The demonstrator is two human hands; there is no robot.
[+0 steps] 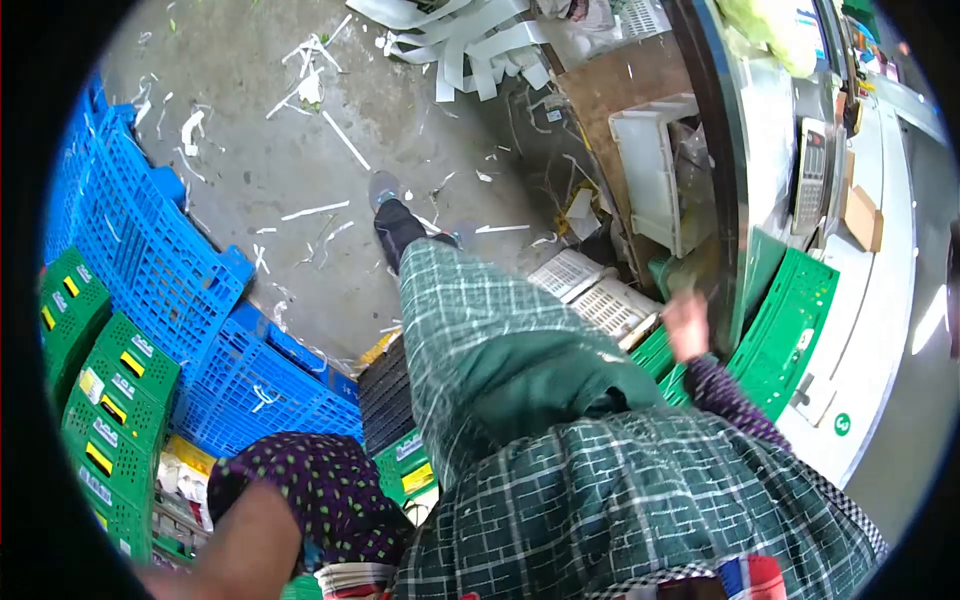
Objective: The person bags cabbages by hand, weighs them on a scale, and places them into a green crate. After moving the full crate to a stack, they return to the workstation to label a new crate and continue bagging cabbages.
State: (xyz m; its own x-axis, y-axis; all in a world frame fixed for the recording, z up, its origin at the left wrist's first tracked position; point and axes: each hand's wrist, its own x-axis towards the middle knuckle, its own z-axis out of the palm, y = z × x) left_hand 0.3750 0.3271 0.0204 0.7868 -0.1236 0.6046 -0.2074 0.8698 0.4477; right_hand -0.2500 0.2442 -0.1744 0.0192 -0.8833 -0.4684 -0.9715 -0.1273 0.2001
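Observation:
My right hand (686, 326) is at the right, smeared by motion, beside a green plastic crate (800, 320) at the table's edge. Its fingers are too blurred to show a grip. On the lower left, my left hand (170, 578) runs into the dark rim of the view, so its fingers cannot be made out; the bare forearm comes out of a purple dotted sleeve. Stacked green crates (130, 365) with yellow labels stand nearest to it. A green checked apron (620, 490) covers my body.
Blue mesh crates (160, 260) line the left side. White strips and scraps (345, 140) litter the concrete floor. At the right stand a white table (870, 300), a keypad device (810, 175) and a cardboard box (860, 215). White baskets (600, 300) sit low beside the table.

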